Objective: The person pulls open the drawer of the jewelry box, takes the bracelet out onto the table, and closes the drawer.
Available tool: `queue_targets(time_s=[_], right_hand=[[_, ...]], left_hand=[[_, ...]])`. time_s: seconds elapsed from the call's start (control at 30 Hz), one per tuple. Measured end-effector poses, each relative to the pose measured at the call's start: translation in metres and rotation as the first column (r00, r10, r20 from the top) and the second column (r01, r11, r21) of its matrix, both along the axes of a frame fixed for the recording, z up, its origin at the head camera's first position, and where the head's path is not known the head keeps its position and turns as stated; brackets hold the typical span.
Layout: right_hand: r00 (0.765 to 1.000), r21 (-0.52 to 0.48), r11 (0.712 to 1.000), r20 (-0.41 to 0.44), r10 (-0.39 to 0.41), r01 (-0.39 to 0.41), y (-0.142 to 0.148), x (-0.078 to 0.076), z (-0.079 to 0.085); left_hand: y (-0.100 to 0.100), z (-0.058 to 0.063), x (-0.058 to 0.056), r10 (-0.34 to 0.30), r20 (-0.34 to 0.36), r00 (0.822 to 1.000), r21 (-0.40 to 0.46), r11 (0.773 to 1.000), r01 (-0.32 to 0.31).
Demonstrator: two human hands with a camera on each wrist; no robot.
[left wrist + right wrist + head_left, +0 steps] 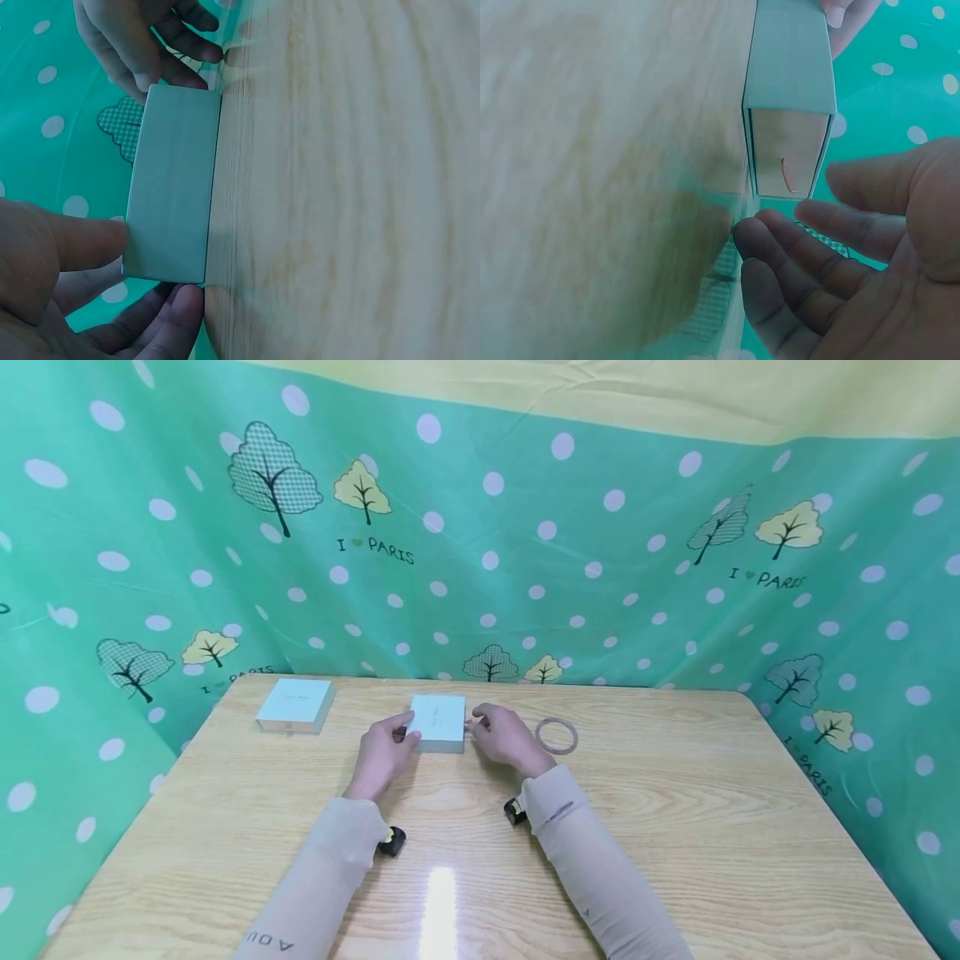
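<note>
A pale blue drawer-style box (pixel 437 720) lies flat on the table toward its back edge. My left hand (pixel 384 754) grips the box's left end, with the thumb at its top edge and other fingers at the end face. My right hand (pixel 504 736) is beside the opposite end, its fingers loosely bent. In the right wrist view, that end shows a cream drawer front (pixel 787 150) with a small pink ribbon pull (pixel 788 175). The right fingers (pixel 832 247) are near the ribbon, and they hold nothing.
A second pale blue box (pixel 297 704) stands at the table's back left. Right of my right hand lies a mauve ring (pixel 557 736). A green dotted curtain (pixel 615 568) hangs behind the wooden table (pixel 675 827) and along its sides.
</note>
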State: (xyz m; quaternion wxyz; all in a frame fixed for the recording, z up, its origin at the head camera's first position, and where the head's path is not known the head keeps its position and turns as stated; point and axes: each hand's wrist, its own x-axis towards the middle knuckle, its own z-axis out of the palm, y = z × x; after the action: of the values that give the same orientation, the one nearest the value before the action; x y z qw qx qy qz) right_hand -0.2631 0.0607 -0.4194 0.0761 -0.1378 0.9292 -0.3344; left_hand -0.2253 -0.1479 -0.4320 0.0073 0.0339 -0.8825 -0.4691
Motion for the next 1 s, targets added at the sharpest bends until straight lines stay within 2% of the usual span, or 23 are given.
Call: queue_targets(time_s=[0.2, 0.47, 0.77, 0.83, 1.0], right_hand=[[1.000, -0.009, 1.000, 0.004, -0.006, 0.006, -0.001, -0.005, 0.003], [0.999, -0.060, 0.998, 0.032, -0.003, 0.005, -0.006, -0.021, 0.006], [0.999, -0.077, 0.997, 0.045, 0.025, -0.022, -0.012, -0.029, 0.002], [0.998, -0.087, 0.996, 0.051, 0.033, -0.028, -0.015, -0.029, 0.002], [0.998, -0.097, 0.995, 0.051, 0.029, -0.024, -0.017, -0.029, -0.001]], left_hand=[[-0.004, 0.001, -0.001, -0.005, 0.012, 1.000, -0.011, 1.000, 0.006], [-0.008, 0.008, 0.001, 0.003, 0.088, 0.996, -0.060, 0.998, 0.002], [-0.006, 0.007, 0.001, 0.032, 0.100, 0.994, -0.130, 0.991, -0.019], [-0.006, 0.007, 0.001, 0.032, 0.111, 0.993, -0.132, 0.991, -0.017], [-0.005, 0.006, 0.000, 0.026, 0.147, 0.989, -0.058, 0.998, -0.018]])
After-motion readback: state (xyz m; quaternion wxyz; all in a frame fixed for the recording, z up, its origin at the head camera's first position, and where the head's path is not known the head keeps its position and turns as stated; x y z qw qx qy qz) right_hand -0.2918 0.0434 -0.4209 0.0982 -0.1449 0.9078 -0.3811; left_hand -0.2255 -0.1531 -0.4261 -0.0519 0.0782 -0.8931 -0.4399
